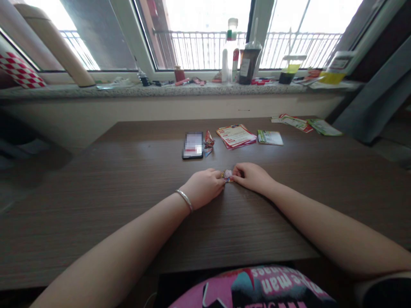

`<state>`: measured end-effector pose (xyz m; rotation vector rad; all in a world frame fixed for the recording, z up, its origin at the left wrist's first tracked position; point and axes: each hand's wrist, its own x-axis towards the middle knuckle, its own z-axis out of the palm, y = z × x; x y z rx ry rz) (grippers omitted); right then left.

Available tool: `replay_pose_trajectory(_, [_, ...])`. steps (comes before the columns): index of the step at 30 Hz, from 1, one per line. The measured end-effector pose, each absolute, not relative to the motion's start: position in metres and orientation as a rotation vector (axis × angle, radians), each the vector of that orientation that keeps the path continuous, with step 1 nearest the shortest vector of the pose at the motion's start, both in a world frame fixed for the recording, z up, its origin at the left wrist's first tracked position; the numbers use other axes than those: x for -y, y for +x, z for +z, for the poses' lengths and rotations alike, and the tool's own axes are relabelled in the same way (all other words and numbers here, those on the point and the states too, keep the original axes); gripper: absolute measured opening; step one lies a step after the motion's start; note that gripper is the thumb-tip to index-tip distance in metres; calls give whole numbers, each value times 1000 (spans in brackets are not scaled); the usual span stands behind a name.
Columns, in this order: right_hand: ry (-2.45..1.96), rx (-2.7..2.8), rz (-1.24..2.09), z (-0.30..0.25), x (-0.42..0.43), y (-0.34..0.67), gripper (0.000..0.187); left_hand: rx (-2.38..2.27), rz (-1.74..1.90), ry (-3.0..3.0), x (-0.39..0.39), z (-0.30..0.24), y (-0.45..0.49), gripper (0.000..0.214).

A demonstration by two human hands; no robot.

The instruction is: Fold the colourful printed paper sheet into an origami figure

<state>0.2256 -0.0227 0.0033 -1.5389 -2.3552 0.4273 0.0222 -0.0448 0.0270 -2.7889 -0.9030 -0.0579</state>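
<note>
Between my hands on the tabletop lies a small colourful printed piece (228, 174), with yellow, white and blue patches. Its exact kind is too small to make out. My left hand (204, 187), with a silver bangle at the wrist, holds the piece's left side under its fingers and thumb. From the other side my right hand (252, 176) pinches the right edge between thumb and curled fingers. Beyond my left hand are a phone (193, 145) with a blurred screen and, close beside it, a crumpled red wrapper (209, 142).
A stack of printed cards (236, 136) and a smaller green-white stack (270, 137) lie farther back on the brown table (135, 171). Green and red leaflets (297, 123) sit at the far right. Bottles, a dark drink cup (248, 64) and clutter line the windowsill (128, 90).
</note>
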Motion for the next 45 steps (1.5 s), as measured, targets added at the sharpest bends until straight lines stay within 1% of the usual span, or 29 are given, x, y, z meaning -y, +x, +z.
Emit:
replay_pose_trajectory(6, [-1477, 2352, 434, 3, 24, 227, 14, 882, -70, -2831, 46, 30, 19, 26])
replay_pose_trajectory(16, [-1482, 2369, 408, 6, 25, 225, 8, 871, -61, -2828, 47, 26, 23, 19])
replay_pose_trajectory(20, [-1473, 2392, 329, 6, 24, 226, 9, 912, -21, -2815, 48, 27, 23, 20])
replay_pose_trajectory(27, [-1496, 2428, 289, 3, 23, 231, 11, 965, 21, -2811, 51, 32, 23, 23])
replay_pose_trajectory(34, [-1491, 2448, 295, 3, 24, 234, 11, 962, 62, -2805, 50, 34, 21, 26])
replay_pose_trajectory(39, [-1439, 2432, 338, 0, 22, 235, 10, 886, 4, -2831, 46, 30, 20, 23])
replay_pose_trajectory(42, [-1396, 2412, 360, -3, 22, 236, 13, 895, -59, -2829, 43, 25, 20, 21])
replay_pose_trajectory(45, [-1357, 2400, 298, -4, 22, 237, 21, 918, -95, -2808, 42, 21, 19, 22])
